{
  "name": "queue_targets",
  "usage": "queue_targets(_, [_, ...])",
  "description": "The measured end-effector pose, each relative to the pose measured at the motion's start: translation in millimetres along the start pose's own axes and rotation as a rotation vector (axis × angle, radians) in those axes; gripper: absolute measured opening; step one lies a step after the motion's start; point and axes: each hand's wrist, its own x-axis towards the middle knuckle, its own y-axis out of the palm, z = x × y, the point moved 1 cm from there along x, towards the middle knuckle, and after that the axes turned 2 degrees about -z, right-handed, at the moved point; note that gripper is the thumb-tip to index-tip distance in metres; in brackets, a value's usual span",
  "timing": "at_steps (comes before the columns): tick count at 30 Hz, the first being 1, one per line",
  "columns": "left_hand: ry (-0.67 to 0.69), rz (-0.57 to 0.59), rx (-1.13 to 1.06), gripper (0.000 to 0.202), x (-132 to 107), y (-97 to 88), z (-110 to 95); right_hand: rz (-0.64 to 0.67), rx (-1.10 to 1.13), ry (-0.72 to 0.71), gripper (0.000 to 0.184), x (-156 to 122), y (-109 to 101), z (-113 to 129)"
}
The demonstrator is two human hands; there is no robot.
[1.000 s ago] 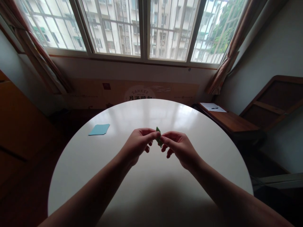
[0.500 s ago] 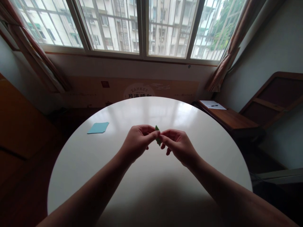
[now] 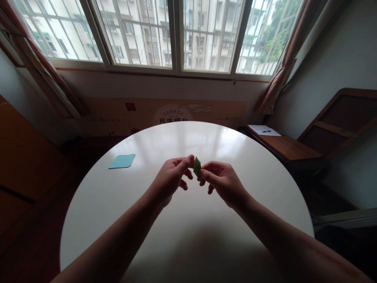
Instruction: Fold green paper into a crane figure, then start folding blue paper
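Observation:
A small folded piece of green paper (image 3: 197, 167) is held above the middle of a round white table (image 3: 141, 204). My right hand (image 3: 222, 182) pinches its right side between thumb and fingers. My left hand (image 3: 172, 179) sits just to its left, thumb and forefinger closed on the paper's upper left edge, the other fingers curled. Both forearms reach in from the bottom of the head view.
A light blue sheet of paper (image 3: 122, 161) lies flat on the table's far left. Beyond the table are a barred window and a cardboard panel with printing. A brown side desk (image 3: 282, 145) with a white sheet and pen stands at the right.
The green paper has turned so more of its flat face shows. My left fingers have shifted up along its edge. The hands stay in about the same place.

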Motion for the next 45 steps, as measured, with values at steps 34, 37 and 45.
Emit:
queue_targets(34, [-0.006,0.011,0.148,0.028,6.9,-1.7,13.0,-0.074,-0.118,0.007,0.01,10.1,-0.2,-16.0])
queue_targets(37, [0.024,-0.016,0.149,0.024,7.5,-1.5,14.4,-0.049,-0.129,0.02,0.011,11.4,0.6,-17.3])
queue_targets(45, [0.07,0.011,0.134,0.017,11.2,-1.3,21.3,0.049,-0.124,0.079,0.007,13.3,0.5,-20.8])
